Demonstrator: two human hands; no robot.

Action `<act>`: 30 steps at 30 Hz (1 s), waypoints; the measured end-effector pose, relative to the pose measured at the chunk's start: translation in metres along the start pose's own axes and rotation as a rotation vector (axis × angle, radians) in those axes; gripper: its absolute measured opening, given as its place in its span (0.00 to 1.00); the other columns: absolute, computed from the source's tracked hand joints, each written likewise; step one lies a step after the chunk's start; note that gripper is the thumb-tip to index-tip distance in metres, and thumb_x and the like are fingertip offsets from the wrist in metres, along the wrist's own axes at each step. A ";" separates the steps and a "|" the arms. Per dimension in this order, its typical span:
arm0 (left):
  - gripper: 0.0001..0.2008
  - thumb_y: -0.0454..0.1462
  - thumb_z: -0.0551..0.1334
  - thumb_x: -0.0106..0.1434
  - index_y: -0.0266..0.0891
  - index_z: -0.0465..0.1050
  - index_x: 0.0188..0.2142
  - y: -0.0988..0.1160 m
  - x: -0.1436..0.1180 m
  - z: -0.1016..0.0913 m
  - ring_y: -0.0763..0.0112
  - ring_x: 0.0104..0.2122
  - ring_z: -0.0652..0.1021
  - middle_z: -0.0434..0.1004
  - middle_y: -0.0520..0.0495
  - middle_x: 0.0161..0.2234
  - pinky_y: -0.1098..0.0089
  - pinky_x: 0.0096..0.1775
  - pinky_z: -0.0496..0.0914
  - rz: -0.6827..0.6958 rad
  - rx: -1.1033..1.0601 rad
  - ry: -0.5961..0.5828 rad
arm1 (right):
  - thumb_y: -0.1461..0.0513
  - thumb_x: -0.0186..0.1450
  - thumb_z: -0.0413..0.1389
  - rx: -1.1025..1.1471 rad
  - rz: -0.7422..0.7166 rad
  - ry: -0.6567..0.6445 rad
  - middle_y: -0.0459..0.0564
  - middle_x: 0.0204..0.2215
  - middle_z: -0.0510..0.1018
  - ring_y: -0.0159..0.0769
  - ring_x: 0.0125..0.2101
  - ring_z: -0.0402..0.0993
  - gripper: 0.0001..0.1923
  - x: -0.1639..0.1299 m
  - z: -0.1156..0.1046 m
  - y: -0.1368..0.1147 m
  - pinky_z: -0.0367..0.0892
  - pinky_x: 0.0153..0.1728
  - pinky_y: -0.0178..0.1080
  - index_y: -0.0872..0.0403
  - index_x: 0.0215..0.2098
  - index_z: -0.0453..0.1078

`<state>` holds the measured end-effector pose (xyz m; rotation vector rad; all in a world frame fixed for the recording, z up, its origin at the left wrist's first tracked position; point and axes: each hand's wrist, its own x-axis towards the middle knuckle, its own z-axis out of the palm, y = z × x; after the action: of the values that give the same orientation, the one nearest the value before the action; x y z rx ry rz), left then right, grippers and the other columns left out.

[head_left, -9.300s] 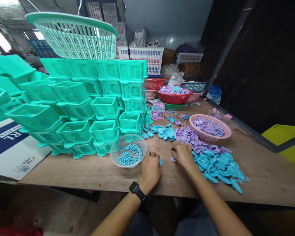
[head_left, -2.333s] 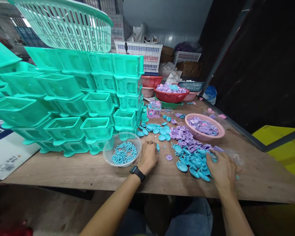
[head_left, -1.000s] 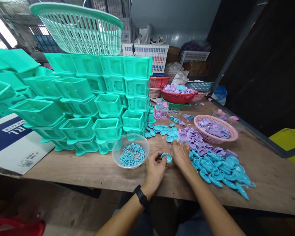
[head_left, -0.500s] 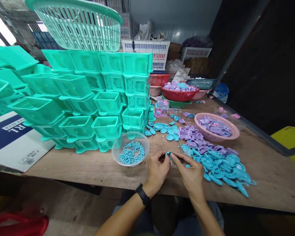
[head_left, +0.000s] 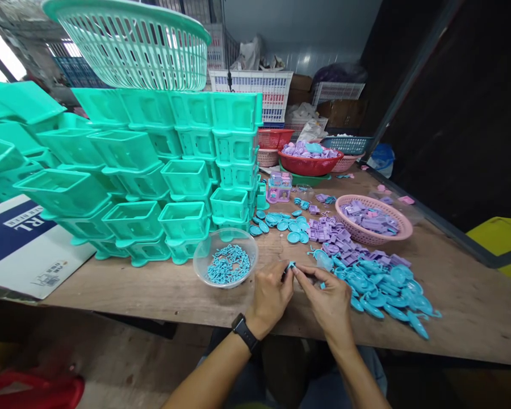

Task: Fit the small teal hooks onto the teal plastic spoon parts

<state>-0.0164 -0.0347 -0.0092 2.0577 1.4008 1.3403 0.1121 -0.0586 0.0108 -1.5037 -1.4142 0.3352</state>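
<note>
Both hands meet above the table [head_left: 153, 292] edge: left hand [head_left: 271, 295] and right hand [head_left: 330, 301] pinch one small blue piece [head_left: 290, 265] between closed fingertips, beside the clear bowl [head_left: 225, 264]. Its shape is too small to tell.

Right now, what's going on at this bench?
A person sits at a wooden table, with both hands together over its near edge. The left hand and right hand pinch one small blue plastic part between their fingertips. A clear bowl of small blue pieces sits just left of the hands, a pile of blue spoon-like parts just right. Purple parts and stacked green tubs lie behind.
</note>
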 end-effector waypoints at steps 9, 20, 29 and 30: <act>0.09 0.31 0.59 0.67 0.40 0.78 0.41 -0.002 0.002 -0.001 0.62 0.35 0.83 0.85 0.43 0.36 0.68 0.38 0.76 0.020 0.074 -0.091 | 0.48 0.65 0.59 -0.033 -0.052 0.029 0.51 0.33 0.86 0.43 0.32 0.80 0.16 0.000 0.002 -0.001 0.70 0.39 0.44 0.48 0.31 0.82; 0.10 0.29 0.55 0.68 0.38 0.75 0.37 -0.009 0.004 -0.005 0.64 0.31 0.82 0.81 0.44 0.31 0.69 0.34 0.73 0.211 0.138 -0.186 | 0.52 0.56 0.63 0.142 0.084 -0.089 0.49 0.27 0.85 0.41 0.25 0.79 0.11 0.009 -0.003 -0.006 0.72 0.30 0.40 0.49 0.28 0.83; 0.10 0.28 0.55 0.68 0.37 0.74 0.39 -0.013 0.000 -0.004 0.62 0.35 0.82 0.80 0.43 0.34 0.67 0.37 0.74 0.287 0.182 -0.255 | 0.51 0.55 0.65 0.212 0.181 -0.040 0.51 0.30 0.86 0.45 0.31 0.82 0.12 -0.002 0.000 0.004 0.75 0.37 0.45 0.50 0.29 0.83; 0.10 0.28 0.55 0.68 0.38 0.74 0.38 -0.013 -0.001 -0.003 0.62 0.34 0.82 0.80 0.43 0.33 0.68 0.37 0.74 0.283 0.175 -0.261 | 0.51 0.56 0.64 0.192 0.169 -0.042 0.51 0.30 0.86 0.46 0.31 0.82 0.12 -0.002 -0.001 0.004 0.75 0.36 0.45 0.50 0.28 0.82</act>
<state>-0.0260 -0.0306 -0.0172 2.5180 1.1844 1.0240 0.1144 -0.0598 0.0070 -1.4678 -1.2514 0.5929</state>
